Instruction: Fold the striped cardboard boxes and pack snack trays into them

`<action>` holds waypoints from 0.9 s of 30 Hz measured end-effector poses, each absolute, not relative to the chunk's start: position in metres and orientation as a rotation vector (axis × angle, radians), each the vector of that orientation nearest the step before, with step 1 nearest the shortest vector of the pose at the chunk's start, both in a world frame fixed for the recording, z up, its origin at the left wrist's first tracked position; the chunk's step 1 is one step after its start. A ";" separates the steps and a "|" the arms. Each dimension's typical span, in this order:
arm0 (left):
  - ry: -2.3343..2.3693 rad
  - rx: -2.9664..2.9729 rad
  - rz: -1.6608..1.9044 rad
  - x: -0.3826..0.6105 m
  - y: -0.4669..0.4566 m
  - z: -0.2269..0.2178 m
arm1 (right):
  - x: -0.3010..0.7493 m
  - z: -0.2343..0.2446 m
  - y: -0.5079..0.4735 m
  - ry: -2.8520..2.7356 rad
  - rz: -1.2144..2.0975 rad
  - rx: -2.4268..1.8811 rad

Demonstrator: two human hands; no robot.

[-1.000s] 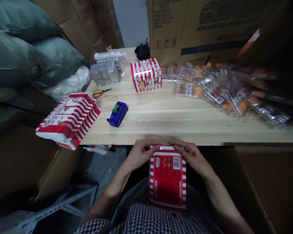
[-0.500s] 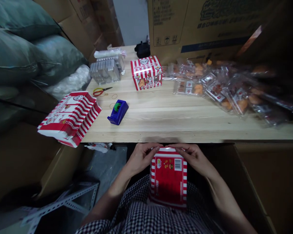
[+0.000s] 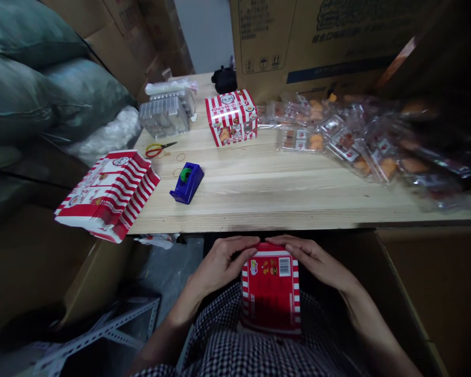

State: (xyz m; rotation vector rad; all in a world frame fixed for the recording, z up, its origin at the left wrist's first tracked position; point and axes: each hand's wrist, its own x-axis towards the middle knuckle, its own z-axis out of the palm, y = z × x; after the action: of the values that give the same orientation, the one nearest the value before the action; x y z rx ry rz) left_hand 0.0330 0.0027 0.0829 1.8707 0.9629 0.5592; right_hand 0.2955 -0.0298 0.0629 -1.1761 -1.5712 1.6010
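Because its lower end rests against the checked clothing (image 3: 235,352), the red carton (image 3: 272,298) appears to need steadying only at the top. It sits just below the near edge of the bench (image 3: 267,201), printed panel and barcode facing up. Both hands grasp it: the left hand (image 3: 224,262) at the upper left corner, the right hand (image 3: 313,260) at the upper right, each thumb beside the panel and the fingers laid along the far edge. The matched hold probably keeps that edge level and the flap there under control. Finger contact behind the edge is hidden; how firmly they press cannot be told.

On the bench at near left, a stack of striped cartons (image 3: 102,193) overhangs the corner, presumably for easy reach. Just right of it stands a blue tape dispenser (image 3: 187,183), with scissors (image 3: 160,150) lying farther back, plausibly parked outside the central working strip.

Toward the far middle, a made-up striped box (image 3: 232,119) stands apart from the stack, its display face turned near. Clear plastic trays (image 3: 165,117) are nested at far left, likely to save room. Bagged food-shaped pieces (image 3: 303,140) spread in a loose heap at right, where single bags look simple to pick out.
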 end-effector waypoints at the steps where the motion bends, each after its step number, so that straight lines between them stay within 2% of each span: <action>1: 0.946 1.866 0.559 0.032 0.001 0.082 | 0.296 0.062 -0.032 -1.593 1.574 -1.165; 9: 0.948 1.691 0.676 0.035 -0.012 0.063 | 0.277 0.047 -0.049 -1.311 1.408 -1.222; 14: 1.009 1.667 0.702 0.024 0.021 0.049 | 0.273 0.035 -0.037 -1.215 1.370 -1.371; 16: 1.239 1.719 0.900 0.000 0.052 0.048 | 0.279 0.033 -0.034 -1.216 1.335 -1.398; 19: 1.852 1.667 1.243 -0.050 0.101 0.047 | 0.290 0.031 -0.033 -1.162 1.330 -1.432; 22: 2.029 1.492 1.124 -0.088 0.135 0.037 | 0.294 0.033 -0.034 -1.135 1.322 -1.444; 27: 1.894 1.348 1.061 -0.110 0.153 0.021 | 0.291 0.044 -0.034 -1.130 1.274 -1.495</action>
State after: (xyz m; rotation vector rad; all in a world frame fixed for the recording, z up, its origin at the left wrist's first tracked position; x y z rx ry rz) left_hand -0.1104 0.1530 0.0207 1.3476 1.8941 1.0609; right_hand 0.2914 -0.0343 0.0440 -1.4946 -1.1297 1.2735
